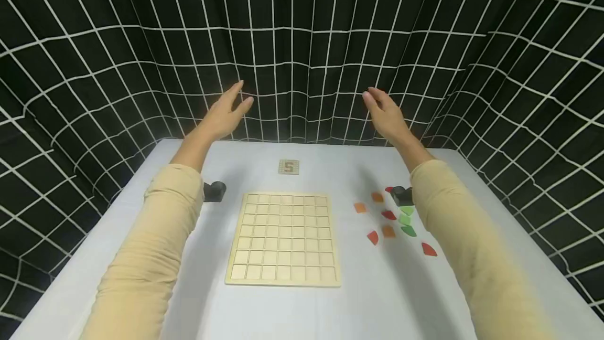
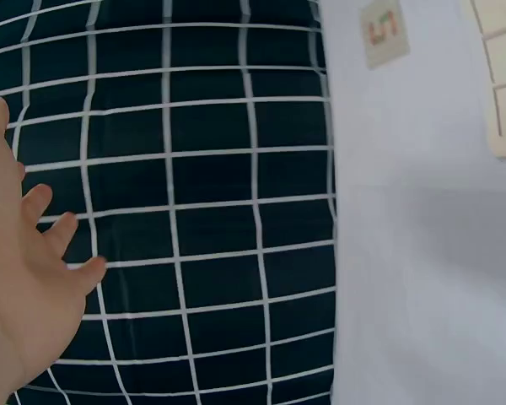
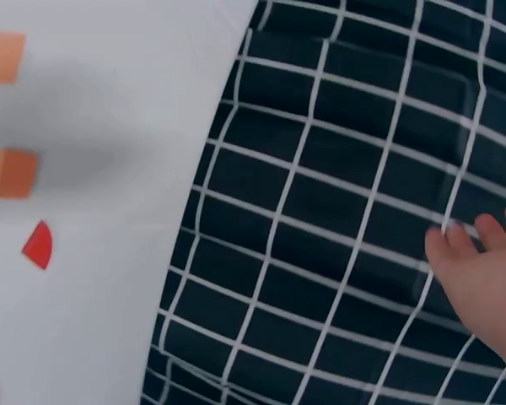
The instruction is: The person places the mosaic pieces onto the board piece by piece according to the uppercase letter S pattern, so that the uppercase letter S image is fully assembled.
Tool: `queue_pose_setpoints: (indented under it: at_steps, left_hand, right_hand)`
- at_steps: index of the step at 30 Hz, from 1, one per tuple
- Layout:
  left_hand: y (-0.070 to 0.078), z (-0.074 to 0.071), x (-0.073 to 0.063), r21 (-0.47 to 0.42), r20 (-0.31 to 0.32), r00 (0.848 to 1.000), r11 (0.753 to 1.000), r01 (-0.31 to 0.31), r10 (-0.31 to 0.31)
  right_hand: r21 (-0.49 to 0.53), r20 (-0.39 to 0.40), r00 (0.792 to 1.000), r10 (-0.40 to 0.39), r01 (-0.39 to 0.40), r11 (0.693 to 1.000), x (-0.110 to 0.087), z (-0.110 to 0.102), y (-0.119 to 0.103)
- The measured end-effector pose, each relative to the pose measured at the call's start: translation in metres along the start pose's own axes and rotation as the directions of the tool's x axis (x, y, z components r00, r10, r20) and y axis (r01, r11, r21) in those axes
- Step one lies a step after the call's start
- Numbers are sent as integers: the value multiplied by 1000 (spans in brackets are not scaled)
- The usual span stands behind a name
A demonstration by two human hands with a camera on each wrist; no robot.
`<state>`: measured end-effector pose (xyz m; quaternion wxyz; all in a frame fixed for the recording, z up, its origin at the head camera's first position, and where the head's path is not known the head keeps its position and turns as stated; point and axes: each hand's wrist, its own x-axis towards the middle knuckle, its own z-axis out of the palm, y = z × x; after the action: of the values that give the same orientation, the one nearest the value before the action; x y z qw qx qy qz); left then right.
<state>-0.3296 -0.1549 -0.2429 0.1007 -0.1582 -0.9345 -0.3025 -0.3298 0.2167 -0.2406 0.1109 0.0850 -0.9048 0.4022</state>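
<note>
My left hand [image 1: 225, 114] is raised above the far left of the table, fingers extended and thumb apart, holding nothing. Across from it my right hand [image 1: 388, 118] hovers over the far right side, its fingers loosely bent with nothing in them. Between and below the hands lies a pale wooden grid board [image 1: 284, 238] with square cells that hold no pieces. Behind the board is a small card [image 1: 289, 167] with a blocky figure like a 5 or S. Right of the board lie several orange squares [image 1: 389, 232], red quarter-round pieces [image 1: 429, 249] and green pieces [image 1: 405, 220].
A white table [image 1: 283, 311] carries everything. Black curtains with a white grid [image 1: 292, 46] enclose its back and sides. A dark wrist camera [image 1: 215, 191] shows beside the left sleeve, another [image 1: 402, 196] beside the right sleeve, overlapping some pieces in the head view.
</note>
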Motion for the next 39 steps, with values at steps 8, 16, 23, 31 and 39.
queue_pose_setpoints:
  at_steps: [8,16,23,31,39]
  left_hand:
    - [-16,-14,-20,-157,37,999,988,7,-1]
    - [-41,13,-44,-187,155,988,982,26,4]
    - [-58,50,-58,-113,277,960,994,-5,37]
    - [-73,78,-78,-129,418,907,992,-7,61]
    - [-80,97,-93,-131,493,868,991,6,60]
  right_hand:
    - [406,45,994,101,-110,907,-25,-39,41]
    - [671,143,966,213,-253,697,-55,-59,98]
    - [788,236,932,277,-350,507,-78,-73,143]
    - [697,299,866,402,-485,528,-100,-84,179]
    - [452,332,840,430,-542,709,-121,-80,213]
